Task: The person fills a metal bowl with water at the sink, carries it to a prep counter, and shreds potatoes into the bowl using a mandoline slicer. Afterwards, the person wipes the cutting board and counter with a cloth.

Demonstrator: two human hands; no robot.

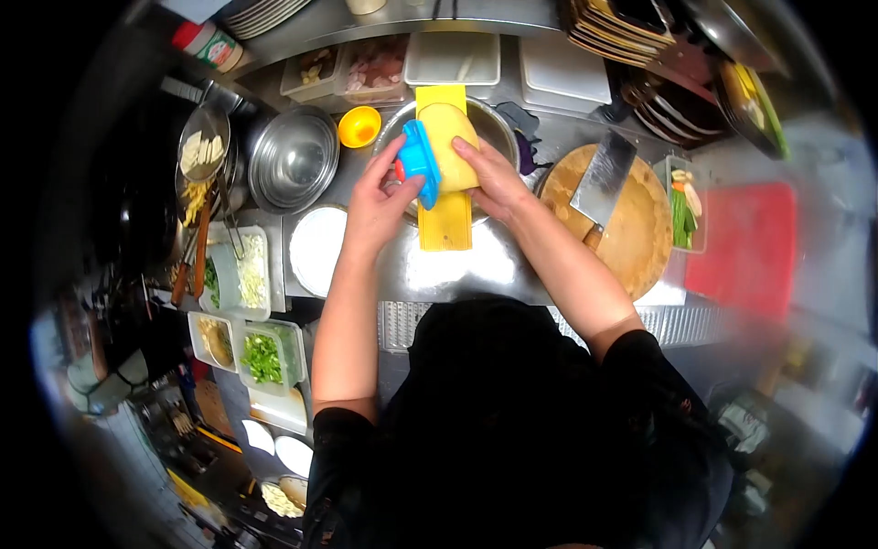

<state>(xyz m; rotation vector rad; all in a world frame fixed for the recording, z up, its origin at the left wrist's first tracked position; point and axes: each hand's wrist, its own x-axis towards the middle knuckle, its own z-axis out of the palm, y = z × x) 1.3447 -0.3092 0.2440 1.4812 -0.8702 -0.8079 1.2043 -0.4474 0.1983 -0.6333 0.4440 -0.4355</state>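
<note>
My left hand (380,195) grips a blue slicer hand guard (418,165) with a red part on its near side. My right hand (494,178) is closed around a large smooth yellow piece that looks like a peeled potato (445,142). The guard's flat face is turned toward the potato's left side, touching it or nearly so. Beneath both lies a yellow mandoline slicer (445,224), laid lengthwise across a round metal bowl (389,128). The potato and my hands hide the slicer's middle.
A cleaver (605,178) rests on a round wooden board (640,238) at right, beside a red cutting board (743,242). Leftward are metal bowls (294,160), a small orange bowl (359,126), a white round container (318,252) and tubs of chopped greens (262,357).
</note>
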